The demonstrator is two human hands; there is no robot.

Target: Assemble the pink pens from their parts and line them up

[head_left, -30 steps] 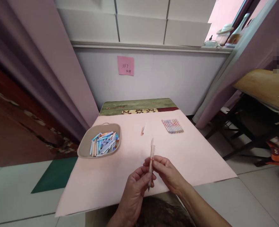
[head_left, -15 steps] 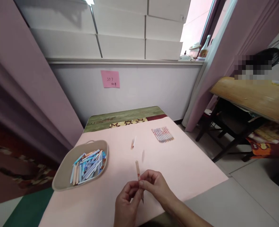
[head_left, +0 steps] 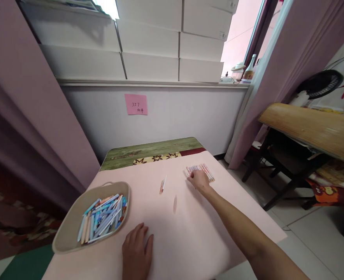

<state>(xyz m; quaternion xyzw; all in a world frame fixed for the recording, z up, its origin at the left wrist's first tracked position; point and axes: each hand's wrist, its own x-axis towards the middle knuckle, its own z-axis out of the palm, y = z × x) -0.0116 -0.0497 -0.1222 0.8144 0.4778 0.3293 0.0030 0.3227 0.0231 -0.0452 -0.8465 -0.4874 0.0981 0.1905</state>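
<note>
My right hand (head_left: pixel 199 181) reaches out to a neat row of slim printed pens (head_left: pixel 205 169) lying side by side. Its fingertips are pinched on a pen (head_left: pixel 186 172) at the row's left edge, mostly hidden by the hand. My left hand (head_left: pixel 137 247) rests palm down on the pink table cover, fingers stretched out, holding nothing. Between the hands lie a small clear piece with an orange-red print (head_left: pixel 162 186) and a thin translucent oval piece (head_left: pixel 175 204).
On the left a beige basket (head_left: pixel 62 233) holds many blue, white and tan pens (head_left: pixel 104 216). The pink cover (head_left: pixel 160 233) lies over a patterned table (head_left: pixel 151 147) against the wall. A pink note (head_left: pixel 136 104) is stuck there. A wooden desk (head_left: pixel 309 126) stands to the right.
My right hand has moved away and forward to the pen row, with the pen no longer between both hands. My left hand has let go and lies flat, further left.
</note>
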